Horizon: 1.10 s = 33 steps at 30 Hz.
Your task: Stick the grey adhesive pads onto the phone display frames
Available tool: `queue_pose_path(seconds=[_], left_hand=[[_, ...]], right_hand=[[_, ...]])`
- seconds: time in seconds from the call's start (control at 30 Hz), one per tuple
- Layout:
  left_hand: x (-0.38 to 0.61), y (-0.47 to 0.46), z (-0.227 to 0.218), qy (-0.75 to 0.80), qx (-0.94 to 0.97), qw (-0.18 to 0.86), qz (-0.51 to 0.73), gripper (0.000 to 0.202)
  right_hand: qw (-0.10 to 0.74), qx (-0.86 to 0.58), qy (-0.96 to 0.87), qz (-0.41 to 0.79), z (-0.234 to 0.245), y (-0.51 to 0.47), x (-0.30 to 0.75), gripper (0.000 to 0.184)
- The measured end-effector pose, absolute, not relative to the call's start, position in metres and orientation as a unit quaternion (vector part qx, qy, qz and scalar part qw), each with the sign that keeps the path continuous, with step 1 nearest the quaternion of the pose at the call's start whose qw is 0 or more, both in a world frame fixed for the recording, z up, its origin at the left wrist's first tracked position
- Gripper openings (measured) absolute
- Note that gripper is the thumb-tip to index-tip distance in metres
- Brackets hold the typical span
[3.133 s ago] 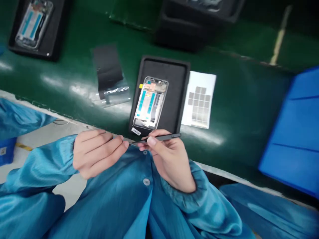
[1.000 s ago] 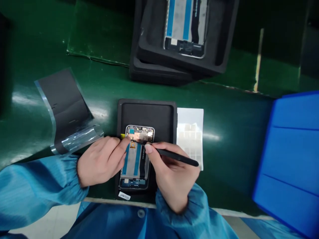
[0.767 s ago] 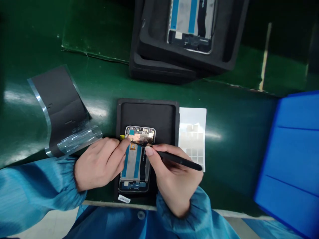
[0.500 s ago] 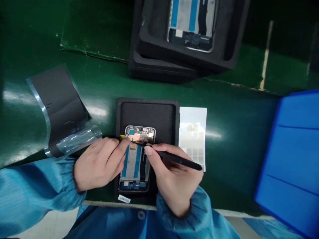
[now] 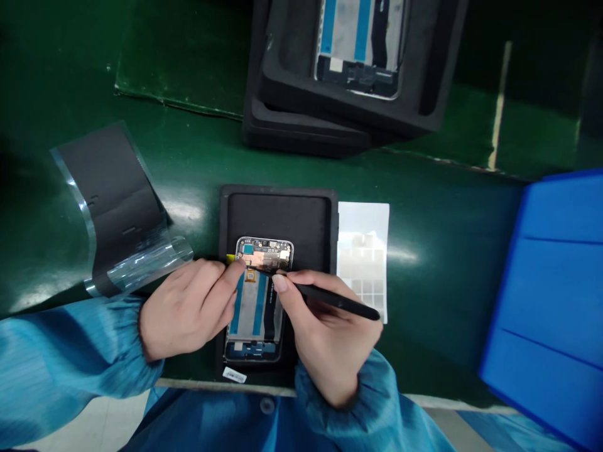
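An opened phone frame with blue strips and a copper-coloured top section lies in a black foam tray near the table's front edge. My left hand rests on the frame's left side, fingers curled, its fingertips pressing near the top left by a yellow tab. My right hand grips black tweezers like a pen. Their tip touches the upper part of the frame, close to my left fingertips.
A white sheet of small grey pads lies right of the tray. A black sheet with clear film lies to the left. Stacked black trays holding another phone frame sit behind. A blue bin stands at the right.
About three seconds ago both hands held the tweezers over my lap; they now work on the phone frame. Over the last second they have barely moved.
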<state>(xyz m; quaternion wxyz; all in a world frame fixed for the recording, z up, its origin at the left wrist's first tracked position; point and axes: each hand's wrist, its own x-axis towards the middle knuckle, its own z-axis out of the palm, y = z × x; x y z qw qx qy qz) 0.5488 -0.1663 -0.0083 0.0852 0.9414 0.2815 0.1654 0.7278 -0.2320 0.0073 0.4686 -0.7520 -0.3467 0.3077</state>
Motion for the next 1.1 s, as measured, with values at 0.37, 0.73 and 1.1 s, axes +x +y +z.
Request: queue_pose_path(seconds=[0.37,0.73,1.1], left_hand=[[0.5471,-0.1682,-0.0108,0.281,0.942,0.091,0.160,0.041],[0.5470,-0.1663,-0.0069,0.278,0.945,0.082,0.151,0.039],[0.5444,-0.1650,-0.0065,0.258,0.956,0.065,0.119,0.040]], right_hand=[[0.466,-0.749,-0.371,0.289,0.0051,-0.2324,0.7291,0.011],[0.470,-0.743,-0.382,0.285,0.0052,-0.2303,0.7292,0.012],[0.491,-0.729,-0.378,0.292,0.0057,-0.2321,0.7285,0.015]])
